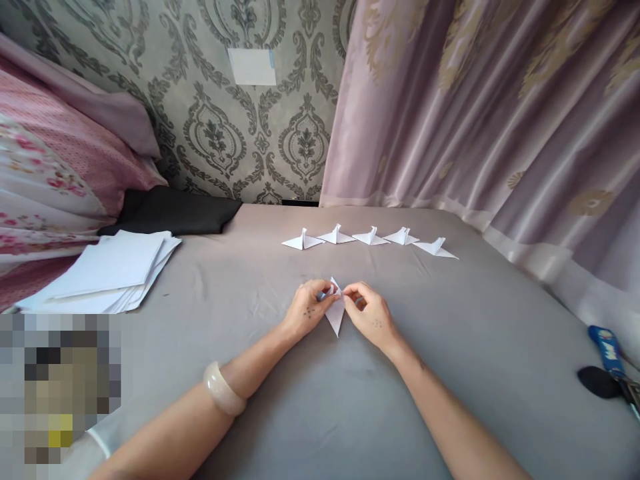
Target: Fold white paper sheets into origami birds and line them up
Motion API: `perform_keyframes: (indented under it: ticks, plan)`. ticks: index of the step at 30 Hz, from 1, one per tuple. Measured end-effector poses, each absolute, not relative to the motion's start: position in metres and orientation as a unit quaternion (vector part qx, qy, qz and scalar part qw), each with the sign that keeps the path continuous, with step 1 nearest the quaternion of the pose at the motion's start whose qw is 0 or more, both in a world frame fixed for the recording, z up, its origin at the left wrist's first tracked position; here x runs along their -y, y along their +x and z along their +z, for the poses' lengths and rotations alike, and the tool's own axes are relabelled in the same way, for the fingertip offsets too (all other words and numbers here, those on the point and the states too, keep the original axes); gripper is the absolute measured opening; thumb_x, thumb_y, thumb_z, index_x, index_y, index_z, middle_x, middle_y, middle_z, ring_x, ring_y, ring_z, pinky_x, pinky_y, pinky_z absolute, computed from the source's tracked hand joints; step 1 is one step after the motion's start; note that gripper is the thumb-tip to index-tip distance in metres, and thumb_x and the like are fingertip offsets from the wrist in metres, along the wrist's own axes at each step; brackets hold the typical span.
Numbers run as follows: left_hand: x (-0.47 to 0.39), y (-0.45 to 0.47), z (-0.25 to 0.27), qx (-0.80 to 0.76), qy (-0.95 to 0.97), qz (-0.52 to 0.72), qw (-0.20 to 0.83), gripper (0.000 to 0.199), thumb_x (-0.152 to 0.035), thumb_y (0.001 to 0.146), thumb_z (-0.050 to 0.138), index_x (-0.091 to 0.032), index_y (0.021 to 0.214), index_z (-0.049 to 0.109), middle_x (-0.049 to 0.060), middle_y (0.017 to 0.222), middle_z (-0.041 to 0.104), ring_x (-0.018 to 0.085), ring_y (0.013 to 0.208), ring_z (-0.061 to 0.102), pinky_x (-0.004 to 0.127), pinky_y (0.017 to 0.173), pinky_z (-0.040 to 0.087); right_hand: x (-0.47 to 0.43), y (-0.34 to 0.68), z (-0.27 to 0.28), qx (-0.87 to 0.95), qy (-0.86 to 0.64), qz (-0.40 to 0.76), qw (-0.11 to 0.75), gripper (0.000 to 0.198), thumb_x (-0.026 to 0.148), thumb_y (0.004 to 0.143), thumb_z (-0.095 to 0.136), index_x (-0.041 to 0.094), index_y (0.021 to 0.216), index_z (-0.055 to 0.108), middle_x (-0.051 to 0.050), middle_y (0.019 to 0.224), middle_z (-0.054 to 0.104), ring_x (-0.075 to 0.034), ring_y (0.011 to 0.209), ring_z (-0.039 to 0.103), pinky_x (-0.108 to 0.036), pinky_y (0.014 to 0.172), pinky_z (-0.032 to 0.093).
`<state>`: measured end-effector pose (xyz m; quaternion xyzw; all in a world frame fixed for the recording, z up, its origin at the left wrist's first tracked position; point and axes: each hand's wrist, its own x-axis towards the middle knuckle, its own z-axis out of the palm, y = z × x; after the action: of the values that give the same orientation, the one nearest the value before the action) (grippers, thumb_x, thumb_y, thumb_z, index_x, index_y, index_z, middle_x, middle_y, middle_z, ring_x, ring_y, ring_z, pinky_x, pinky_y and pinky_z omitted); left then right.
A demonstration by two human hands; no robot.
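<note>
Between my two hands is a folded white paper figure [336, 323], its pointed end toward me and another tip showing above my fingers. My left hand [310, 309] pinches its left side with thumb and fingers. On the other side, my right hand [371, 311] has thumb and fingertips closed at the paper's right edge. My fingers cover part of the folds. Farther back stands a row of several finished-looking folded paper birds [338, 235], each with flat pointed wings and a raised middle.
A stack of white paper sheets [113, 267] lies at the left, by a black folded cloth [175, 210]. The grey sheet [320, 413] covers the surface. Purple curtains [450, 100] hang at the right. A blue packet [606, 350] and a black round object [597, 383] lie at the right edge.
</note>
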<state>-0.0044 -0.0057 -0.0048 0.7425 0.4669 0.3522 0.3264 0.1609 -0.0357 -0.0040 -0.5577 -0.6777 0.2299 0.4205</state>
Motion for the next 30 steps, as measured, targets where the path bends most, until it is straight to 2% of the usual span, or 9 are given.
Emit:
perform_keyframes:
  ticks: [5, 14, 23, 30]
  plan:
    - [0.005, -0.002, -0.005, -0.469, 0.740, 0.350, 0.330, 0.011, -0.027, 0.084, 0.060, -0.018, 0.080, 0.065, -0.001, 0.074, 0.062, 0.013, 0.071, 0.057, 0.023, 0.070, 0.044, 0.035, 0.160, -0.003, 0.680, -0.559, 0.234, 0.412, 0.012, 0.024, 0.081, 0.051, 0.019, 0.086, 0.062, -0.003, 0.083, 0.067, -0.015, 0.071, 0.062, -0.025, 0.062, 0.047]
    - [0.002, -0.001, -0.010, -0.470, 0.739, 0.353, 0.330, 0.014, -0.027, 0.084, 0.059, -0.017, 0.078, 0.066, -0.003, 0.069, 0.060, 0.010, 0.061, 0.051, 0.019, 0.060, 0.040, 0.033, 0.158, -0.003, 0.676, -0.571, 0.243, 0.399, 0.011, 0.024, 0.080, 0.053, 0.019, 0.084, 0.062, -0.003, 0.078, 0.067, -0.015, 0.069, 0.063, -0.025, 0.062, 0.048]
    - [0.002, -0.002, -0.011, -0.453, 0.767, 0.349, 0.292, 0.016, -0.024, 0.088, 0.056, -0.018, 0.078, 0.067, 0.001, 0.077, 0.069, 0.015, 0.075, 0.062, 0.023, 0.070, 0.043, 0.031, 0.155, 0.001, 0.669, -0.583, 0.247, 0.388, 0.021, 0.035, 0.084, 0.054, 0.019, 0.077, 0.065, -0.003, 0.076, 0.067, -0.016, 0.068, 0.061, -0.026, 0.064, 0.046]
    - [0.003, -0.002, -0.013, -0.431, 0.794, 0.341, 0.259, 0.016, -0.025, 0.090, 0.057, -0.019, 0.080, 0.068, 0.004, 0.081, 0.072, 0.018, 0.080, 0.065, 0.027, 0.075, 0.044, 0.035, 0.151, 0.008, 0.643, -0.617, 0.249, 0.380, 0.029, 0.040, 0.085, 0.053, 0.019, 0.072, 0.067, -0.004, 0.072, 0.068, -0.017, 0.067, 0.060, -0.027, 0.068, 0.043]
